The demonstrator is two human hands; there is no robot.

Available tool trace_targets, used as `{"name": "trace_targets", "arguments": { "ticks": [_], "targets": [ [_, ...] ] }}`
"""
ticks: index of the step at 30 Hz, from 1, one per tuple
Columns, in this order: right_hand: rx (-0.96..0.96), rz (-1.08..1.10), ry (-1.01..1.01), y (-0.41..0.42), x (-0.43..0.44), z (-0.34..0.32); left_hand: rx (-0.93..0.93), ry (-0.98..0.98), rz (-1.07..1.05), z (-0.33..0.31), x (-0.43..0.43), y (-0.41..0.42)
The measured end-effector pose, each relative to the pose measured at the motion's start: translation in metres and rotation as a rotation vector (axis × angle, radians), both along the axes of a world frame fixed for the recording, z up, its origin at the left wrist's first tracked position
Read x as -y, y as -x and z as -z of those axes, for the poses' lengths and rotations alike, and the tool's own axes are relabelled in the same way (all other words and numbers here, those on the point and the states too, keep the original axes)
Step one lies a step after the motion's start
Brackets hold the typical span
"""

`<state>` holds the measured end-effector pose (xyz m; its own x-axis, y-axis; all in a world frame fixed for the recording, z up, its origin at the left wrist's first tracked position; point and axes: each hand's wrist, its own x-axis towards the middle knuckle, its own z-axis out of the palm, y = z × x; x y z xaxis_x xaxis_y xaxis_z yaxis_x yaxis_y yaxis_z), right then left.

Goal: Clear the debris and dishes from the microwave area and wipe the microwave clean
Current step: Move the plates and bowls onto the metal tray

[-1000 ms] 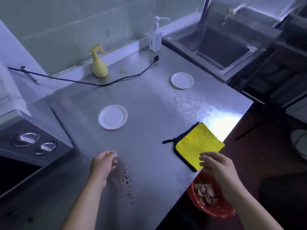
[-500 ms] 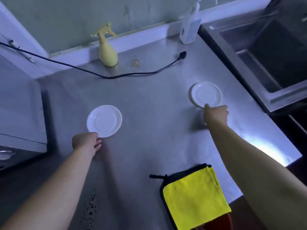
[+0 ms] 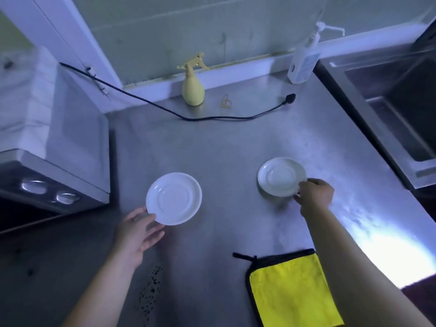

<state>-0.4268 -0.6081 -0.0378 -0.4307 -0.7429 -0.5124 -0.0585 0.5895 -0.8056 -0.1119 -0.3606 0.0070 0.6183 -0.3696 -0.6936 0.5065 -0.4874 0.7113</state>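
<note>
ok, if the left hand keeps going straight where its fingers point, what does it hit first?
The left saucer: the left hand points up and right, fingers at its near rim, seemingly beneath it. Beyond that, probably bare steel counter until the black power cord. Height is unclear.

Cloth (image 3: 292, 291) before right saucer (image 3: 280, 177); microwave (image 3: 52, 147) left of counter (image 3: 236, 142).

Dim bluish light, glare on countertop (image 3: 389, 253), edges blurred.

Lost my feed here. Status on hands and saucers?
Left hand holds left saucer by rim. Right hand pinches right saucer, tilted off counter. Dark crumbs near front edge.
</note>
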Motion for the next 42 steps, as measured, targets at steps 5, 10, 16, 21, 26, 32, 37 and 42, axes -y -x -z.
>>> {"name": "trace_targets", "arguments": {
  "ticks": [5, 10, 16, 21, 26, 32, 37, 42],
  "targets": [
    [0.306, -0.159, -0.018, -0.048, -0.133, -0.032, -0.049, 0.144, 0.016, -0.035, -0.118, 0.008],
    [0.398, -0.536, -0.056, -0.109, -0.287, -0.066, 0.003, 0.278, -0.131, -0.061, -0.273, -0.005],
    [0.407, -0.86, -0.074, -0.182, -0.442, -0.088, 0.078, 0.397, -0.418, -0.067, -0.459, -0.021],
    [0.387, -1.066, -0.061, -0.239, -0.547, -0.103, 0.143, 0.383, -0.641, -0.063, -0.583, -0.019],
    [0.39, -1.367, 0.021, -0.295, -0.628, -0.125, 0.167, 0.404, -0.743, -0.067, -0.668, -0.019],
    [0.474, -1.728, -0.024, -0.381, -0.723, -0.14, 0.296, 0.29, -0.757, -0.075, -0.729, -0.057],
    [0.598, -1.743, -0.213, -0.472, -0.798, -0.13, 0.438, 0.166, -0.818, -0.085, -0.789, -0.126],
    [0.707, -1.72, -0.418, -0.557, -0.86, -0.119, 0.398, 0.224, -0.908, -0.093, -0.848, -0.196]
  ]
}}
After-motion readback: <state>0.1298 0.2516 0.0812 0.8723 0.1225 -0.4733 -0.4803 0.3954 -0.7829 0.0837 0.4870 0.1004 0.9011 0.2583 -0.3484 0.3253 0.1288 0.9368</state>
